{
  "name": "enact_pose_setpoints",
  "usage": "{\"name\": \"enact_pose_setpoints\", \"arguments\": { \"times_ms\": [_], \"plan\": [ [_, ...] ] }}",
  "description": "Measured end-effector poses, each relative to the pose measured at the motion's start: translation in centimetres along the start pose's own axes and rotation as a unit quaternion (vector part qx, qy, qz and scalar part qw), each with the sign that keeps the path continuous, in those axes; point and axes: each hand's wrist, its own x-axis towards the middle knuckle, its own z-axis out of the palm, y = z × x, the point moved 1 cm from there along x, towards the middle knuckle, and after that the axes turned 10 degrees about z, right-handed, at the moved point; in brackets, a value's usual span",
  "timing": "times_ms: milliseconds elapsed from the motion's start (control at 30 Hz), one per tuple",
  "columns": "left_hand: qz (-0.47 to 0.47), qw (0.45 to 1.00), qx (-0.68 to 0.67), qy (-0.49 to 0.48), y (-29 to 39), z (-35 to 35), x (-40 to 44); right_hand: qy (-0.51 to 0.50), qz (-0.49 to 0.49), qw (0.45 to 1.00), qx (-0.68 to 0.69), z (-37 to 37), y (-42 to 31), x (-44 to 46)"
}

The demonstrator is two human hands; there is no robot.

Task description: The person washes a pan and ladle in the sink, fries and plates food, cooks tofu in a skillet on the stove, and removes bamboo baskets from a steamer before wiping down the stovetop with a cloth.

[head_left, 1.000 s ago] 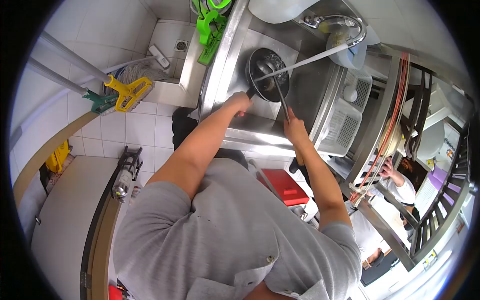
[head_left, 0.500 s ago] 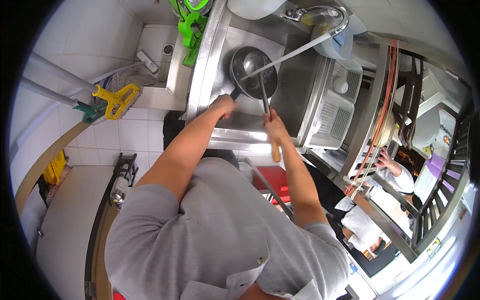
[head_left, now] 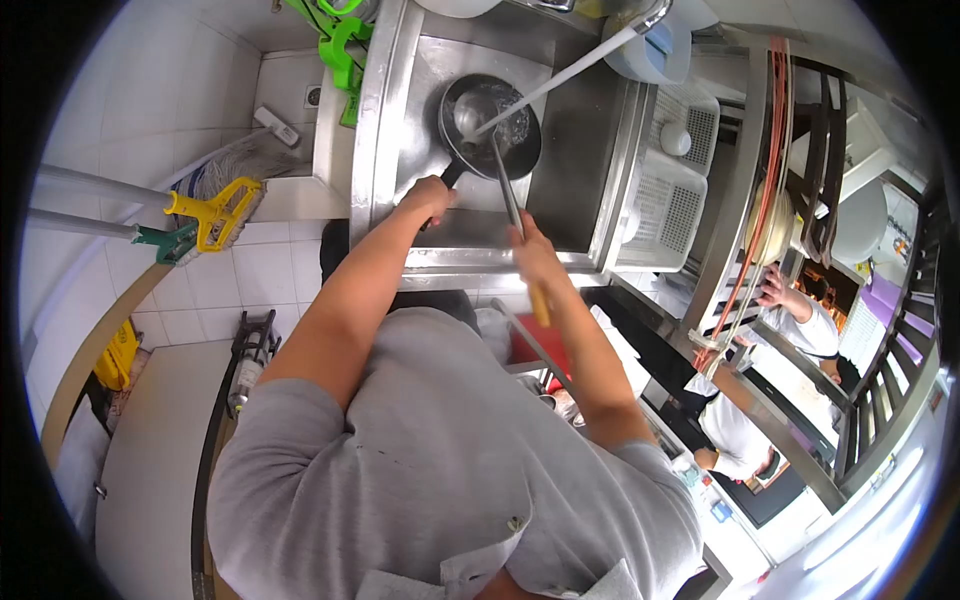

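My left hand is closed around the black handle of a dark frying pan, held in the metal sink. In my right hand is a long metal ladle with a wooden grip end. The ladle's round bowl lies inside the pan, toward its left side. A white stream of water runs from the tap into the pan, close by the ladle bowl. Water is splashing on the pan's inner surface.
White plastic baskets stand right of the sink, one with a round white item. Green tools hang at the sink's left. Mop heads lean further left. A co-worker's hand shows behind the rack at right.
The ladle bowl has shifted left within the pan. The whole view has moved a little, so the sink and pan sit higher and further left.
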Motion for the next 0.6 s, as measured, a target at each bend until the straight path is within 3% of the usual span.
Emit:
{"name": "enact_pose_setpoints", "arguments": {
  "times_ms": [167, 300, 367, 433, 500, 600],
  "plan": [
    [-0.007, 1.0, 0.007, 0.013, -0.3, 0.2, 0.5, 0.009, -0.076, 0.996, -0.052, 2.1, 4.9, 3.7],
    [-0.012, 0.999, 0.034, 0.007, -0.1, 0.3, 0.0, 0.037, 0.015, 0.998, -0.048, 0.3, 3.2, 3.7],
    [-0.029, 0.998, 0.03, 0.055, 0.0, 0.4, -0.3, 0.131, -0.072, 0.982, -0.116, 0.1, 6.7, 6.8],
    [-0.026, 0.996, 0.067, 0.051, -0.3, 0.2, -0.3, 0.117, -0.031, 0.986, -0.115, -1.5, 5.0, 4.1],
    [-0.048, 0.995, 0.068, 0.048, -0.8, 0.4, 0.4, -0.005, 0.06, 0.998, 0.016, -2.7, 3.2, 1.0],
    [-0.047, 0.997, 0.056, 0.038, -0.2, 0.3, -0.4, -0.024, 0.018, 0.998, -0.058, -3.8, 4.4, -0.1]
  ]
}}
